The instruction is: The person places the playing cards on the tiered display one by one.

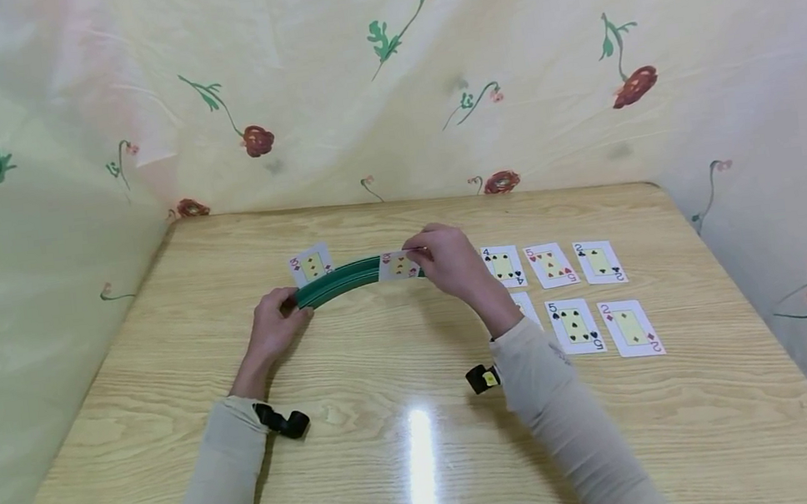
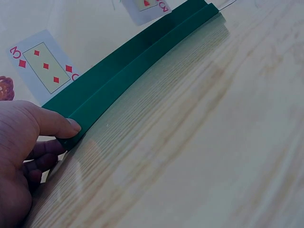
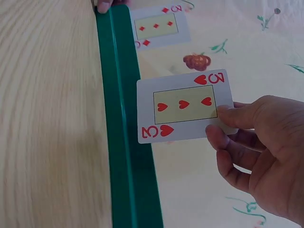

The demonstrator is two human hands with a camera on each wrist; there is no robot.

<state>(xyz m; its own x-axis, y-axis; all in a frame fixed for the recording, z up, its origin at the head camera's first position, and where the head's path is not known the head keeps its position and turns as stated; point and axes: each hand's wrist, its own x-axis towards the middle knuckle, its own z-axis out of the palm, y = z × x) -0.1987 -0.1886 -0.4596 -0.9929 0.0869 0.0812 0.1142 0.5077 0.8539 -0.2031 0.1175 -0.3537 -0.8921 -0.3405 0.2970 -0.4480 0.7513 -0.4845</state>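
A curved green card holder stands on the wooden table. My left hand pinches its left end, thumb on the front face in the left wrist view. Behind that end a three of diamonds stands upright in the holder. My right hand pinches a three of hearts by one short edge, thumb on its face. The card is over the holder's right half; whether its lower edge touches the slot I cannot tell. In the head view my right hand covers the holder's right end.
Face-up cards lie in two rows on the right: a four of spades, five of hearts, two of clubs, then a five of spades and two of diamonds. My right forearm partly hides another card. Flowered cloth hangs behind.
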